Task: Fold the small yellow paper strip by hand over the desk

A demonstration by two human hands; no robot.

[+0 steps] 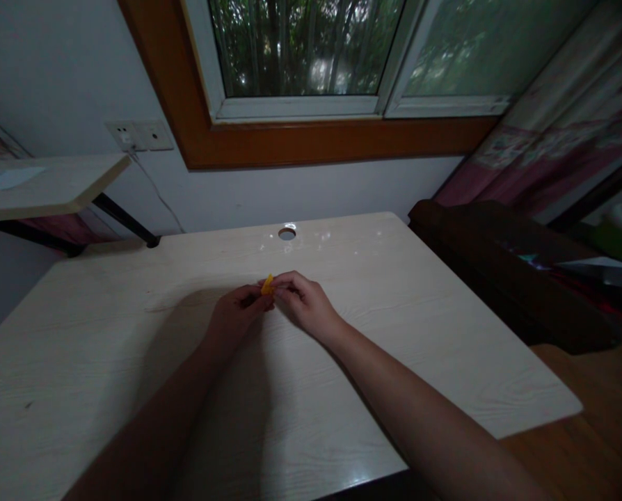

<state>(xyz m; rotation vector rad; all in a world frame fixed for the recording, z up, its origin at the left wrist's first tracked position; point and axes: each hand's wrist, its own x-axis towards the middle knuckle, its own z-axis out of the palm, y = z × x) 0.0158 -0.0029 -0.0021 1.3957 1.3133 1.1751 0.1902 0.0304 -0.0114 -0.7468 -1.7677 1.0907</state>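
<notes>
A small yellow piece (268, 284) is pinched between both hands over the middle of the pale wood-grain desk (420, 306); its exact kind is too small to make out. My left hand (238, 309) is closed on it from the left, thumb and fingertips together. From the right, my right hand (303, 296) grips the same piece between thumb and fingers. The fingertips cover part of it.
A round cable hole (286, 234) lies near the desk's back edge. To the left, a raised shelf (55, 184) stands on black legs. A cord runs from a wall socket (138, 136) down behind the desk. Dark furniture (499, 264) stands beyond the right edge.
</notes>
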